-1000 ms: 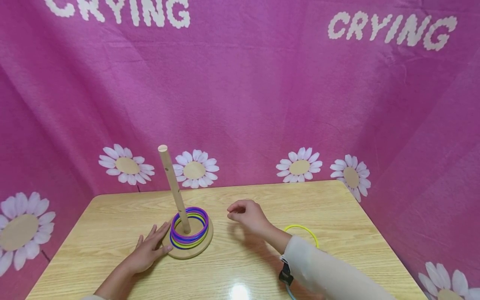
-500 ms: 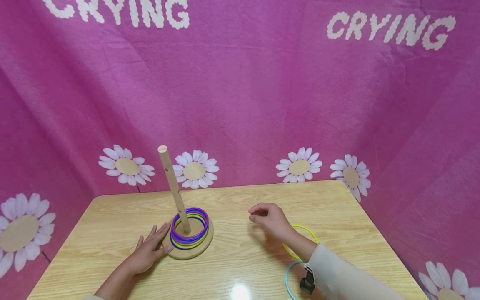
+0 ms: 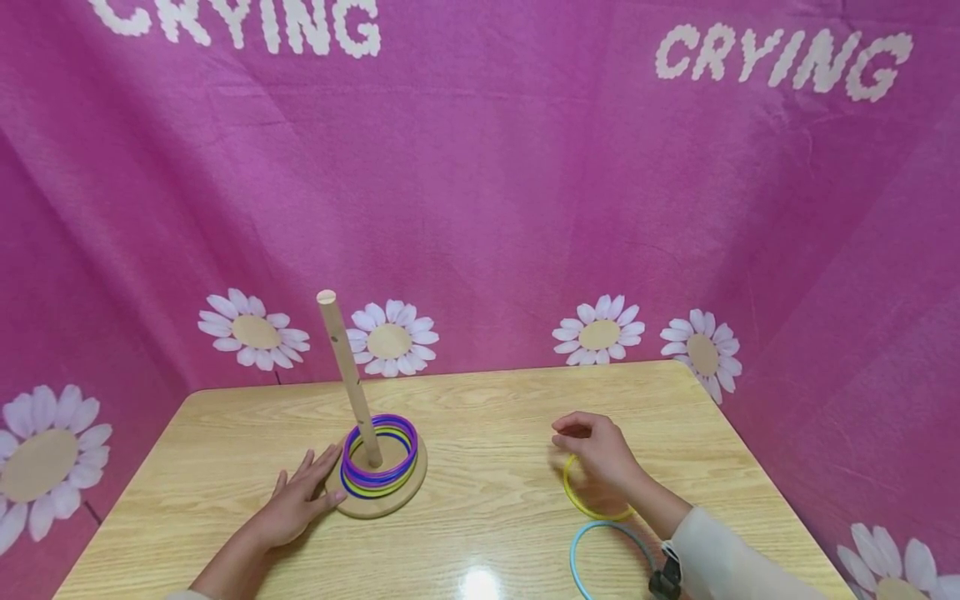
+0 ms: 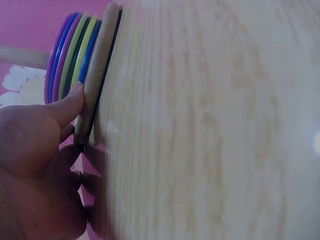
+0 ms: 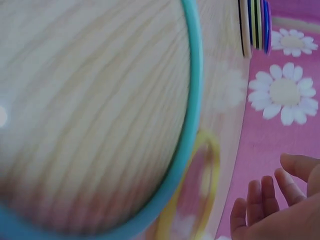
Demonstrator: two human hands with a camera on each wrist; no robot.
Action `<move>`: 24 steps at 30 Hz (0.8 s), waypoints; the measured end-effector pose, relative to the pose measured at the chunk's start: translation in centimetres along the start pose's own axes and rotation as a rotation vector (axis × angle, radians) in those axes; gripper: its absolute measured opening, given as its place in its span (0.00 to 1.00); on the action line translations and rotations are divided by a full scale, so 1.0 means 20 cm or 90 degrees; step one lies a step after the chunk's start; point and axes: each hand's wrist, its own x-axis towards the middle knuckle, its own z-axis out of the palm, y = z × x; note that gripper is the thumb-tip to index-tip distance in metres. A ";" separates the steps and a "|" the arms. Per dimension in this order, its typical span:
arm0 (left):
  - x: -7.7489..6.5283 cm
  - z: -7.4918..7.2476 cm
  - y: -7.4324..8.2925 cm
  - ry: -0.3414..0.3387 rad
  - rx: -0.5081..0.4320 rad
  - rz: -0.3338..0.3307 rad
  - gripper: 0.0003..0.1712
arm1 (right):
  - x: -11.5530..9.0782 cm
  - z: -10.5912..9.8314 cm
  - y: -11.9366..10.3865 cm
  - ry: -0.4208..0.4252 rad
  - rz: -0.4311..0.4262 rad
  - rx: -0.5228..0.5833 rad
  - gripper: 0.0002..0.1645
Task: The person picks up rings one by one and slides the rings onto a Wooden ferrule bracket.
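Note:
A wooden ring stand with an upright post (image 3: 345, 367) and round base (image 3: 393, 502) stands left of centre. Several thin purple, blue, yellow and green rings (image 4: 65, 50) are stacked around its post, low on the base. My left hand (image 3: 296, 504) lies along the base's left side, fingers straight and spread, thumb on the edge. My right hand (image 3: 600, 450) is above the table at right, fingers loosely bent with nothing between them. Beneath it lies a yellow ring (image 3: 573, 500), partly covered by the hand and wrist. Nearer me is a light blue ring (image 5: 196, 65).
The wood-grain table (image 3: 480, 467) reaches to a pink curtain (image 3: 480, 208) with white daisies and lettering at its back and sides. A black strap device (image 3: 665, 577) sits at the right wrist, overlapping the blue ring in the head view.
My right hand has moved away from the stand to the right, over the yellow ring. More of the light blue ring now shows. The left hand and the stand have stayed put.

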 end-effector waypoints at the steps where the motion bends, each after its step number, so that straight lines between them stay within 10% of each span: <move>1: 0.00 0.00 0.00 0.000 0.000 0.000 0.44 | 0.00 -0.02 0.02 0.009 0.001 -0.009 0.12; 11: 0.00 0.00 0.00 0.003 0.003 0.007 0.44 | -0.01 -0.13 0.15 0.066 0.046 -0.123 0.11; 24: 0.00 0.00 0.01 -0.004 0.002 -0.006 0.45 | -0.01 -0.19 0.25 0.007 0.050 -0.177 0.16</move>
